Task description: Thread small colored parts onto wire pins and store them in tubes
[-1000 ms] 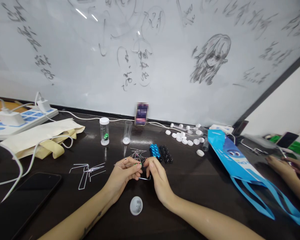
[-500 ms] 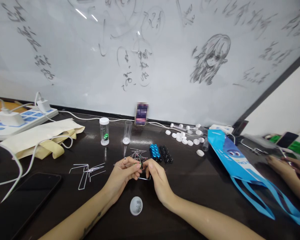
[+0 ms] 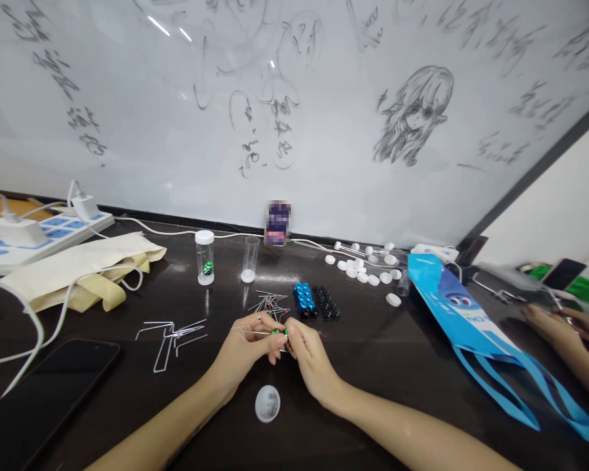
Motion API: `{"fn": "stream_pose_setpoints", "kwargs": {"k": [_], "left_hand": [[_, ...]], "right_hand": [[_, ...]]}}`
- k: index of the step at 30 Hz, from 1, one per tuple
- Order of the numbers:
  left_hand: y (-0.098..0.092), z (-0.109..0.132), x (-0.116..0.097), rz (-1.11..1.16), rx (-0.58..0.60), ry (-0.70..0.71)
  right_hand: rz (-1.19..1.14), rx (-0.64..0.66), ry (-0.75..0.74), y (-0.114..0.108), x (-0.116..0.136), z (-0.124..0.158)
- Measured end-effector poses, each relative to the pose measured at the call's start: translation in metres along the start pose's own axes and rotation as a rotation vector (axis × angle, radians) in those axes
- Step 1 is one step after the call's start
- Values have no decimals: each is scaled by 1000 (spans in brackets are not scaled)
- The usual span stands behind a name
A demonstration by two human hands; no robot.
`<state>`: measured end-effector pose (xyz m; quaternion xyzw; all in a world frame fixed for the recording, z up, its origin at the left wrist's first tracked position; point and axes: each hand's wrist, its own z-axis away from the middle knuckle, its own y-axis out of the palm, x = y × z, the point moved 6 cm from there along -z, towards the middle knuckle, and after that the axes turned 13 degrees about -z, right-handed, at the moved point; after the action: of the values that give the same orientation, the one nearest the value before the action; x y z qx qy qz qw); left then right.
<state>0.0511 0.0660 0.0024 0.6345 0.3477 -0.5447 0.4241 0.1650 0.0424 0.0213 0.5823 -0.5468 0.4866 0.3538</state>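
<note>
Left hand (image 3: 245,345) and right hand (image 3: 310,352) pinch green pieces (image 3: 285,333); the capped tube (image 3: 205,251) holds a green part (image 3: 208,267), the white cup (image 3: 262,407) apparently tiny metal bits (image 3: 272,401).

A scribbled whiteboard (image 3: 324,137) spans the far side of a glossy dark table (image 3: 397,353); a pale wall (image 3: 569,203) stands far right.

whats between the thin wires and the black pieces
In the head view, the cluster of blue pieces lies between the thin wires and the black pieces.
</note>
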Motion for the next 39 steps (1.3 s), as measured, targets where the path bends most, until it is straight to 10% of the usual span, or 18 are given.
{"fn": "stream_pose_setpoints", "kwargs": {"k": [28, 39], "left_hand": [[-2, 13, -21, -327, -153, 244], [-4, 0, -6, 178, -23, 66]], "right_hand": [[-146, 44, 48, 2, -10, 4], [-153, -156, -33, -11, 1, -1]]}}
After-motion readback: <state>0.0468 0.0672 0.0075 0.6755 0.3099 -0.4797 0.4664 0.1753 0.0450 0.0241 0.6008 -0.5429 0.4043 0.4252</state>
